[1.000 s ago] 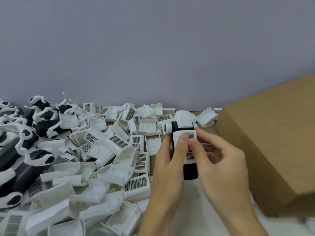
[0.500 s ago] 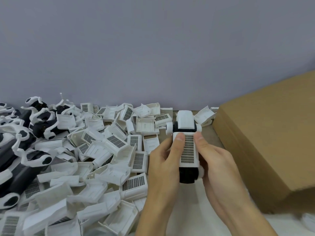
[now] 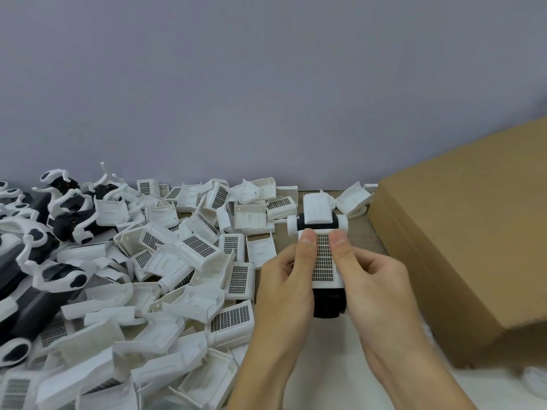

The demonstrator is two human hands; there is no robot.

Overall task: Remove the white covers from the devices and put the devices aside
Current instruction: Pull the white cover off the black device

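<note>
- Since the earlier frames the device (image 3: 321,261) has turned from a slight tilt to square-on, its grille now facing straight up at the camera, and both thumbs have drawn closer together near the top edge of the white cover (image 3: 324,255).
- The left hand (image 3: 285,279) grips the device's left side, thumb pressed on the cover's upper left corner; the right hand (image 3: 373,279) grips its right side, thumb pressed on the upper right corner. The other fingers curl round behind and are hidden.
- The device is held above the table (image 3: 325,365), just left of the cardboard box (image 3: 458,247), which fills the right side.
- The table is pale near the camera and brownish towards the plain grey-violet wall (image 3: 266,84) behind the box.
- Left of the box, beyond the hands, a heap of loose white covers (image 3: 177,261) spreads over the table; furthest from the box lies a pile of black-and-white devices (image 3: 38,255).
- The held device has a black body, a white cover with a dark gridded grille, a white block on top and white round ends on both sides.
</note>
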